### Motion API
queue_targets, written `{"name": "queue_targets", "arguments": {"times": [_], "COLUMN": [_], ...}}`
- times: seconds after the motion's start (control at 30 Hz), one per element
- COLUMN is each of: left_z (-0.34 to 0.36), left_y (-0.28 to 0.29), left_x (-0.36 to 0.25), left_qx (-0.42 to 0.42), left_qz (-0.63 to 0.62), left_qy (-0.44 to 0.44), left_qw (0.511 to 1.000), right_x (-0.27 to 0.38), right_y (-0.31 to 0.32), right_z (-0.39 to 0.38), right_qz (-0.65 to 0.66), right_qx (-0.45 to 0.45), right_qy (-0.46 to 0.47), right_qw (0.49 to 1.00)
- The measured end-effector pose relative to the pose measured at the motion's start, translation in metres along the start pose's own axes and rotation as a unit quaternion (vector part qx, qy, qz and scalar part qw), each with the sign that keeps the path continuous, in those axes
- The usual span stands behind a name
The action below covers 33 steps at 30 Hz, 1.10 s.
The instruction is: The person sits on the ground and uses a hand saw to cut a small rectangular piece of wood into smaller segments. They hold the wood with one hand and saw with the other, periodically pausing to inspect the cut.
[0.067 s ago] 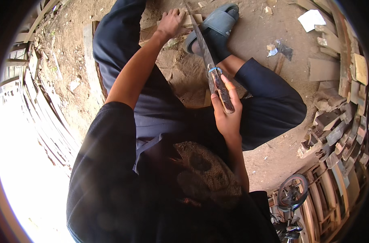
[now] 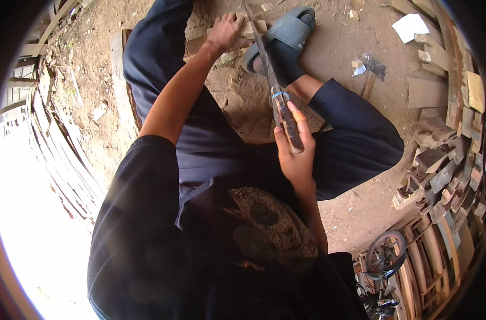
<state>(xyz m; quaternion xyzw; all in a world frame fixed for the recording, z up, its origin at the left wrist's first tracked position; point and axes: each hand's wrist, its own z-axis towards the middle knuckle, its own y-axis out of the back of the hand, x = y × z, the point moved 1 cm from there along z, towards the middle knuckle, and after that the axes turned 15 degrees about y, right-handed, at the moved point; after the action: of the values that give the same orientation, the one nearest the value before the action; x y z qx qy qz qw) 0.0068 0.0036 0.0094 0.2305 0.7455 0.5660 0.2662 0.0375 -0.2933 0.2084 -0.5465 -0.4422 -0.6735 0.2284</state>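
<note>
My right hand is closed around the dark, worn handle of a handsaw, which has a blue tie where blade and handle meet. The blade points away from me and runs out of the top of the view. At the upper middle, my left hand grips a short wooden block low over the ground, its fingers bent over the wood. The saw blade crosses beside the block's right part. Whether the teeth touch the wood I cannot tell.
My sandalled foot rests just right of the blade. A hammer and a white paper lie on the dirt floor farther right. Wood offcuts are piled along the right edge, and a bicycle wheel stands at the lower right.
My right hand and the saw have shifted slightly toward me and to the left. My left hand stays on the wooden block.
</note>
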Motion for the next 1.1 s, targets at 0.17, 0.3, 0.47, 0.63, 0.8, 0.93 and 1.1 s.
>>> {"name": "queue_targets", "arguments": {"times": [0.17, 0.3, 0.47, 0.63, 0.8, 0.93, 1.1], "left_z": [-0.005, 0.002, -0.002, -0.003, -0.005, -0.005, -0.013], "left_y": [-0.011, -0.009, -0.010, -0.012, -0.008, -0.009, -0.016], "left_x": [0.009, -0.005, -0.006, -0.005, -0.009, -0.006, -0.003], "left_qx": [-0.059, -0.021, -0.018, -0.006, 0.009, 0.020, 0.049], "left_qz": [-0.037, 0.029, 0.029, -0.021, -0.029, -0.041, -0.037], "left_qy": [-0.028, -0.005, 0.010, 0.027, 0.017, 0.033, 0.039], "left_qw": [0.997, 0.999, 0.999, 0.999, 0.999, 0.998, 0.997], "right_x": [0.006, 0.003, 0.000, -0.033, -0.054, -0.065, -0.054], "right_y": [-0.005, 0.006, 0.019, 0.017, 0.004, -0.001, 0.000], "right_z": [0.001, 0.007, 0.024, 0.033, 0.033, 0.033, 0.025], "right_qz": [0.036, 0.057, 0.078, 0.098, 0.121, 0.117, 0.117], "right_qx": [-0.012, -0.054, -0.072, -0.085, -0.082, -0.061, -0.079], "right_qy": [0.011, -0.023, -0.047, -0.047, -0.020, 0.010, 0.027], "right_qw": [0.999, 0.997, 0.993, 0.990, 0.989, 0.991, 0.990]}}
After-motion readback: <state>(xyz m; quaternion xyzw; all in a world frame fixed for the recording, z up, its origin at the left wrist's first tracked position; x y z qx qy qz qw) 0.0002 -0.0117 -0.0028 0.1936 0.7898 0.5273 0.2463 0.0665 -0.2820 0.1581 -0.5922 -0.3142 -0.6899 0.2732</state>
